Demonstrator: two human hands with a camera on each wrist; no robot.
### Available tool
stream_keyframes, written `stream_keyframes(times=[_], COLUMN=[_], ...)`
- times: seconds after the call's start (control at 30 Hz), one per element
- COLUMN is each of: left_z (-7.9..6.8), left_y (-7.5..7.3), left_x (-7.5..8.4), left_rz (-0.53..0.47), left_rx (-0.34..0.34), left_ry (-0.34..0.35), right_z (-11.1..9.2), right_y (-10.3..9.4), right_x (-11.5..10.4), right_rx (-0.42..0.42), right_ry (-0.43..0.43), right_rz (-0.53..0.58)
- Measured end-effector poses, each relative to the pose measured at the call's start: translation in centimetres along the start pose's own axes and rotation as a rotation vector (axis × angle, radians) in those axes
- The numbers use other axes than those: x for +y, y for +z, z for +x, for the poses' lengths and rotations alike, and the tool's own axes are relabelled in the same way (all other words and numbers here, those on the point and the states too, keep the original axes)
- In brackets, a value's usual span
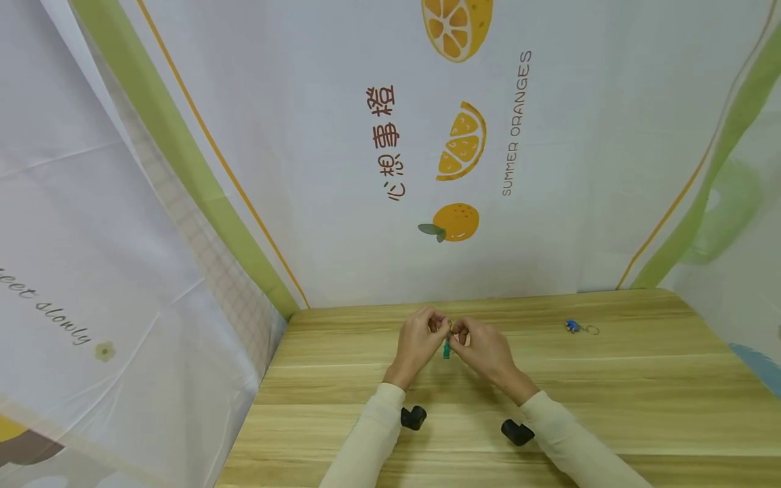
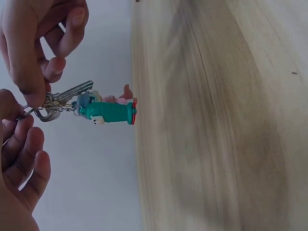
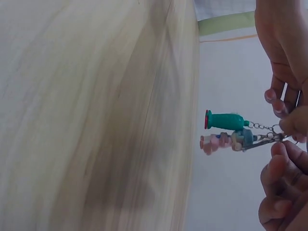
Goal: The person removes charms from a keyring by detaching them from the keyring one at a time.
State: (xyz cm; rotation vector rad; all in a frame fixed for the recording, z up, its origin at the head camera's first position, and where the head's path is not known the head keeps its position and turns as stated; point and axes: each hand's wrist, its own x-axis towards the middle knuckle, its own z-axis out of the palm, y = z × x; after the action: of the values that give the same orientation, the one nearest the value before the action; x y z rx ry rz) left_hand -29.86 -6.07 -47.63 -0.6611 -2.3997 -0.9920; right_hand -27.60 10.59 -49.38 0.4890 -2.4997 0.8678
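Observation:
Both hands meet above the far half of the table around a keychain. With thumb and finger, my left hand (image 1: 417, 339) pinches its metal split ring (image 2: 27, 112). My right hand (image 1: 486, 348) pinches the same cluster from the other side, beside a silver key (image 2: 74, 91). A green bottle-shaped charm (image 3: 226, 121) with a red base hangs on a short chain below the fingers. Next to it dangles a small pink-and-blue figure (image 3: 224, 140). The fingertips partly hide the ring, so its exact state cannot be told.
A blue charm (image 1: 572, 327) with its own ring lies on the wooden table (image 1: 641, 393), to the right. A white curtain (image 1: 329, 169) printed with oranges hangs behind the table. Black wrist cameras (image 1: 517, 432) stick out from both sleeves.

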Motion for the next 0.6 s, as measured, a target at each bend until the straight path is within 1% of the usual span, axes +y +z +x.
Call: stream_keyframes(times=[0.2,0.33,0.47,0.6], left_z=[-0.06,-0.12,-0.14,-0.16], left_y=[0.07,0.09,0.17,0.28], left_x=[0.08,0.14,0.09,-0.12], left_rz=[-0.024,-0.035,-0.047,-0.078], left_rx=[-0.02,-0.033,-0.052,-0.074], left_ry=[-0.021,-0.03,-0.028,-0.022], right_z=[0.2,0.23,0.22,0.19], right_y=[0.44,0.62,0.76,0.81], right_x=[-0.08,0.11,0.39,0.69], right_rx=[0.034,0.058,0.078,0.081], right_ry=[-0.004,-0.024,-0.062,-0.066], right_rz=[-0.016,-0.058,-0.099,-0.124])
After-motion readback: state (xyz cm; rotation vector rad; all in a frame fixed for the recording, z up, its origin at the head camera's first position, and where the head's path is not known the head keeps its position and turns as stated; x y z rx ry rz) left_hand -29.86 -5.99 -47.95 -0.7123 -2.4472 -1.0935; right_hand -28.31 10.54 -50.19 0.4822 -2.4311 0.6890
